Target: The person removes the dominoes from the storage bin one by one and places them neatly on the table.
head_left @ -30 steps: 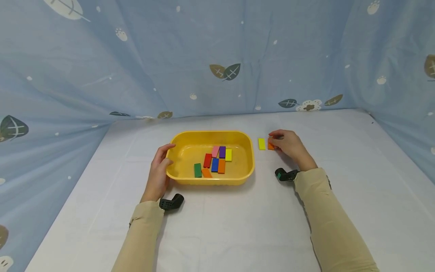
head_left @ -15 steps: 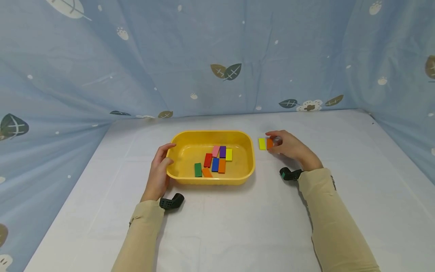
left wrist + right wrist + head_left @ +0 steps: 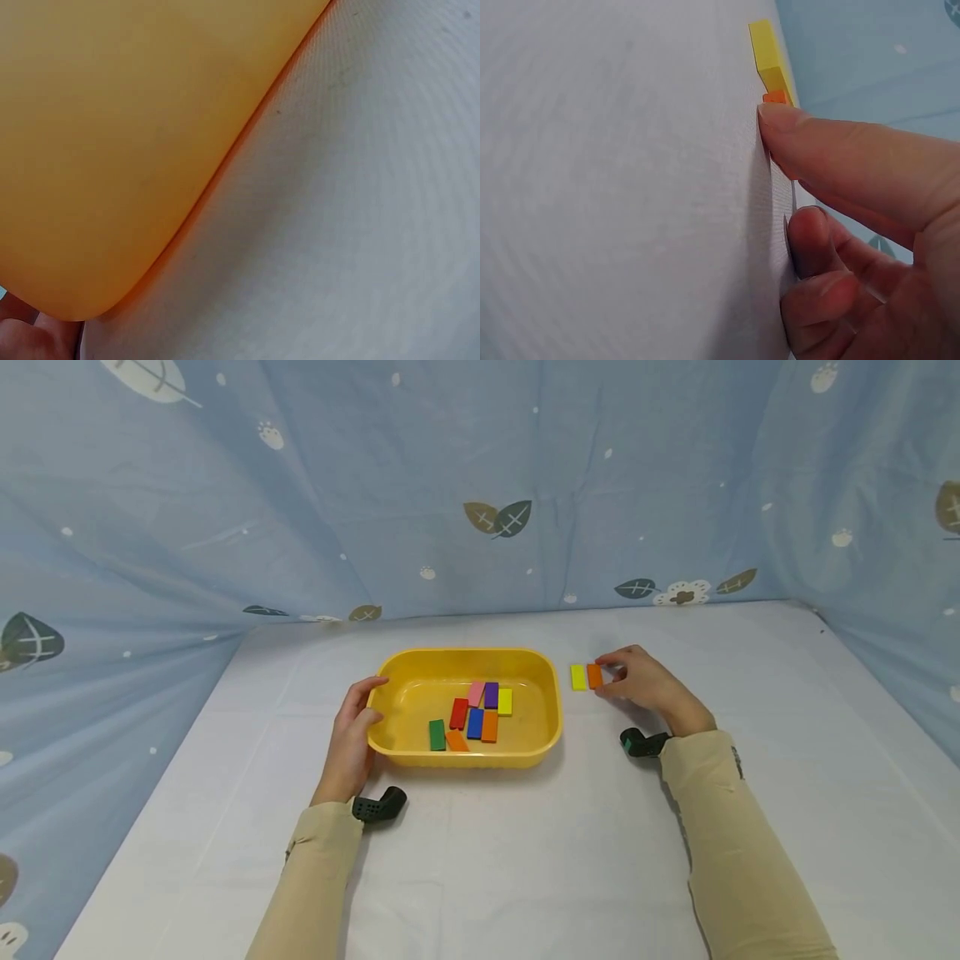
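My right hand (image 3: 641, 681) pinches an orange rectangular block (image 3: 595, 676) by its near and far ends, thumb nearest me. That block lies on the table just right of a yellow block (image 3: 577, 677), a narrow gap apart. In the right wrist view the thumb partly hides the orange block (image 3: 775, 97), with the yellow block (image 3: 767, 56) beyond. My left hand (image 3: 348, 747) grips the left end of a yellow plastic basin (image 3: 465, 760), fingertips on its rim. Only a few fingers (image 3: 30, 337) show below the basin (image 3: 112, 150) in the left wrist view.
Inside the basin lie several flat blocks, among them a green (image 3: 437, 735), a red (image 3: 458, 714), a blue (image 3: 475, 724) and a purple one (image 3: 491, 695). White cloth (image 3: 525, 860) covers the table. A blue patterned curtain (image 3: 375, 510) hangs behind and at both sides.
The orange block has slid slightly left, closer to the yellow block. My right hand's fingers have spread from over it to its two ends. The left hand and basin have stayed put.
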Demonstrator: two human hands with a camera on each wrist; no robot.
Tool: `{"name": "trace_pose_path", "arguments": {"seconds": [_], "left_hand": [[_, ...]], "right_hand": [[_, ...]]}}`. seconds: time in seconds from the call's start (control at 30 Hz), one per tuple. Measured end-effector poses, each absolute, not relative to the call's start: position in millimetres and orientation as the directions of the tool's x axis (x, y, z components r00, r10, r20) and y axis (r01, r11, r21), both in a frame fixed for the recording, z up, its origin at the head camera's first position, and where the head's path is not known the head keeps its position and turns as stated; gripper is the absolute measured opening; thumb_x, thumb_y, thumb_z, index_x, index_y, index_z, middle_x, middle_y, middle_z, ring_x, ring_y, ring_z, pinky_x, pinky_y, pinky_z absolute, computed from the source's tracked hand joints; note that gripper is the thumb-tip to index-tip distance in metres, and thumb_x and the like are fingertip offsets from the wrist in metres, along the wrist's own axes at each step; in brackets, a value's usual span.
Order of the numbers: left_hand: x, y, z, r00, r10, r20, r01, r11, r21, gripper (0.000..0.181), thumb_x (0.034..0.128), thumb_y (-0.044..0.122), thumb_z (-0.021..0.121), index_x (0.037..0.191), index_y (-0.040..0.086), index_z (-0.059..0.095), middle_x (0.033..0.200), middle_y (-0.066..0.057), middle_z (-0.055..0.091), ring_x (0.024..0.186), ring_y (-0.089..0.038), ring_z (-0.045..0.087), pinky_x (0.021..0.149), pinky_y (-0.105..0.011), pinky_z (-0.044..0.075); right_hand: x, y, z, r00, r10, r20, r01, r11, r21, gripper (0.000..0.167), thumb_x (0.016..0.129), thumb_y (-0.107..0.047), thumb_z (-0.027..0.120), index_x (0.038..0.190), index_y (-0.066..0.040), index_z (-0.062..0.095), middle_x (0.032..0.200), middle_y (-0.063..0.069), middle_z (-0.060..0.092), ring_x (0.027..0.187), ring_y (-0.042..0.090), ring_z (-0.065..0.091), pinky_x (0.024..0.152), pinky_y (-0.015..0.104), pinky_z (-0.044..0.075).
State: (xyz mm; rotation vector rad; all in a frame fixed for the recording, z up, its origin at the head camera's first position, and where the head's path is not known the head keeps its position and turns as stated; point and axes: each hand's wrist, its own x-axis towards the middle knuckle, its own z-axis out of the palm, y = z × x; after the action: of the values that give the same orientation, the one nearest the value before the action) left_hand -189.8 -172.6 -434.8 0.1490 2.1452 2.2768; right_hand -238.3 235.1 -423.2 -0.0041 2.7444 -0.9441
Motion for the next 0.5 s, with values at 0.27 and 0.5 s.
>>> {"name": "trace_pose_path", "arguments": {"seconds": [0.27, 0.5], "left_hand": [[-190.5, -172.9, -436.0, -0.995, 0.074, 0.073, 0.068, -0.068, 0.995, 0.048, 0.0811, -0.001, 0.032, 0.127, 0.009, 0.041, 0.139, 0.007, 0.027, 0.124, -0.02, 0.033, 0.098, -0.034, 0.034], [-190.5, -172.9, -436.2, -0.995, 0.075, 0.071, 0.066, -0.069, 0.995, 0.048, 0.082, -0.001, 0.032, 0.128, 0.009, 0.04, 0.139, 0.008, 0.028, 0.123, -0.021, 0.033, 0.098, -0.036, 0.034]], "right_hand": [[-238.7, 233.1, -424.1, -0.971, -0.063, -0.229, 0.087, 0.802, -0.591, 0.054, 0.075, -0.029, 0.069, 0.124, -0.012, 0.052, 0.124, 0.014, 0.033, 0.096, 0.027, 0.043, 0.079, 0.038, 0.042], [-238.1, 231.9, -423.8, -0.973, -0.065, -0.223, 0.083, 0.8, -0.595, 0.055, 0.075, -0.031, 0.069, 0.124, -0.013, 0.051, 0.122, 0.014, 0.034, 0.096, 0.028, 0.042, 0.08, 0.039, 0.042]]}}
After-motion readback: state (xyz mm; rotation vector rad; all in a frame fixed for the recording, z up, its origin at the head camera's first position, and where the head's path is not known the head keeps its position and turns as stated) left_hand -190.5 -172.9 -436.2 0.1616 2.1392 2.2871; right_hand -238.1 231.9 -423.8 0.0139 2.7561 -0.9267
